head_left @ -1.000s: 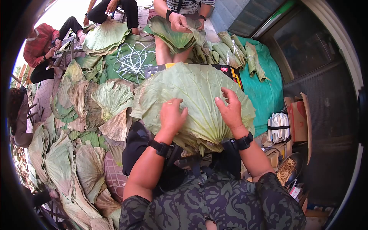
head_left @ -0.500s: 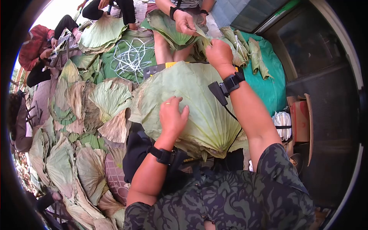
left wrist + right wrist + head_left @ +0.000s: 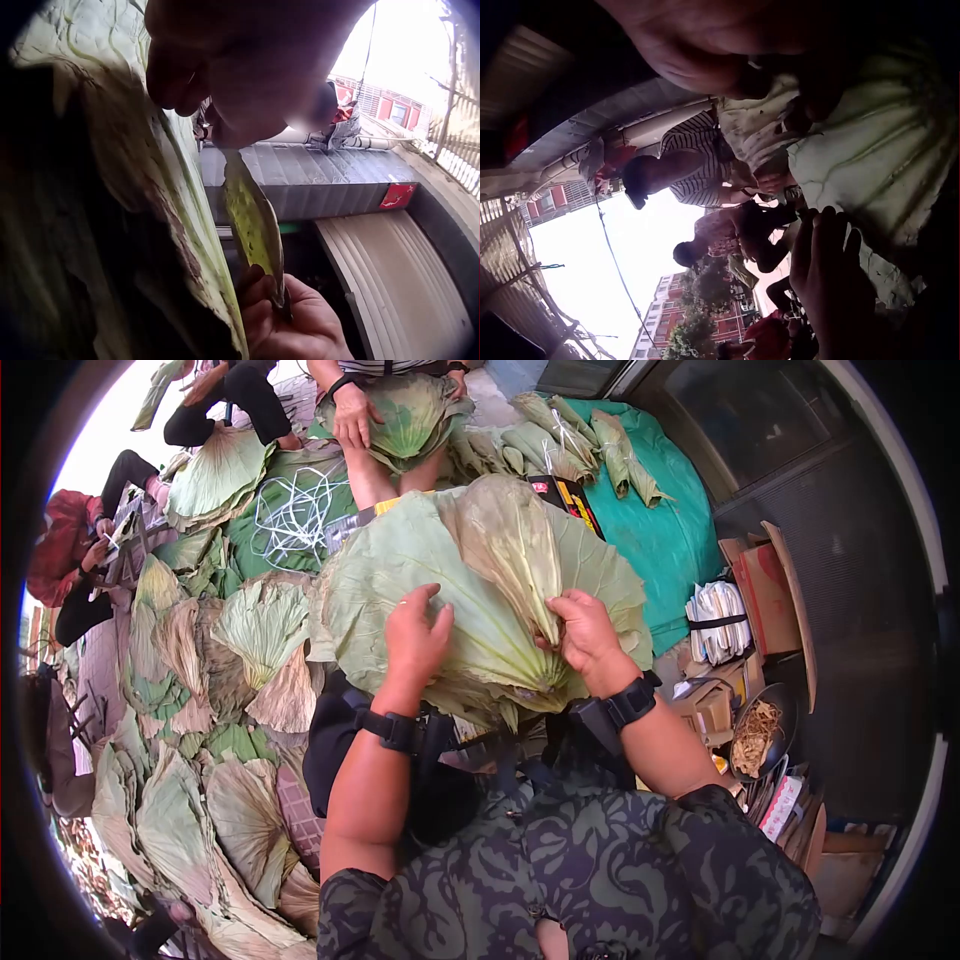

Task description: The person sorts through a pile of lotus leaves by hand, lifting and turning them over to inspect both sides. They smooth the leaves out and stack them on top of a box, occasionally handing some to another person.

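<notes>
A stack of large, pale green dried lotus leaves [image 3: 380, 545] lies in front of the person's lap. My left hand [image 3: 413, 638] rests on the left part of the stack, its fingers loosely bent with nothing between them. Over the stack, my right hand [image 3: 588, 630] pinches the narrow base of a smaller, brownish folded lotus leaf [image 3: 500, 535]. In the left wrist view that folded leaf [image 3: 253, 214] stands edge-on above the pinching fingers. The right wrist view shows the left hand [image 3: 831, 270] beside the leaf stack's edge.
Opposite, another person's hand [image 3: 352, 415] lies by a leaf bundle [image 3: 405, 425] on their lap. Tied leaf rolls [image 3: 625, 455] lie on a green tarp [image 3: 680, 570]. White strings [image 3: 300, 520] and many spread leaves [image 3: 265, 620] cover the left side. Cardboard boxes [image 3: 770, 590] stand at right.
My right hand reached forward to a leaf by the person opposite, then came back over the stack with the brownish leaf. The left hand stayed on the stack. The other person's hand lowered.
</notes>
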`<control>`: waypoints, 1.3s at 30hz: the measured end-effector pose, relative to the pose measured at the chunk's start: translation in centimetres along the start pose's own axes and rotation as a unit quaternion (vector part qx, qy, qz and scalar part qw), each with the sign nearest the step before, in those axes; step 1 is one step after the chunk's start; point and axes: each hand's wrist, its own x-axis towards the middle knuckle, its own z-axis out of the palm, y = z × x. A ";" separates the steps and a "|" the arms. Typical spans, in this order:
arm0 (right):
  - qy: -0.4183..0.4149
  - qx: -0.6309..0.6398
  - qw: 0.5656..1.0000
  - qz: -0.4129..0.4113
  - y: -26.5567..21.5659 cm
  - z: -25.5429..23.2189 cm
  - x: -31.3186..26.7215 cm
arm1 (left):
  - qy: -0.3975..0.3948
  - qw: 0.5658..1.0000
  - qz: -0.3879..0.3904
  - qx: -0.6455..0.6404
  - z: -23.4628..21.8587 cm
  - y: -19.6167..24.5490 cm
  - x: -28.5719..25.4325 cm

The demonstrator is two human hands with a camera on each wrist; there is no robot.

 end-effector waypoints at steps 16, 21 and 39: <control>0.090 -0.508 0.670 -0.534 -0.4 0.8 -1.5 | -0.062 0.973 0.212 0.069 1.0 2.3 0.6; -0.012 -0.597 0.655 -0.463 0.7 0.6 0.1 | -0.095 0.972 0.182 0.113 1.6 2.2 0.6; -0.031 -0.626 0.644 -0.440 2.0 0.1 -0.1 | -0.109 0.941 -0.023 0.320 1.7 2.1 3.1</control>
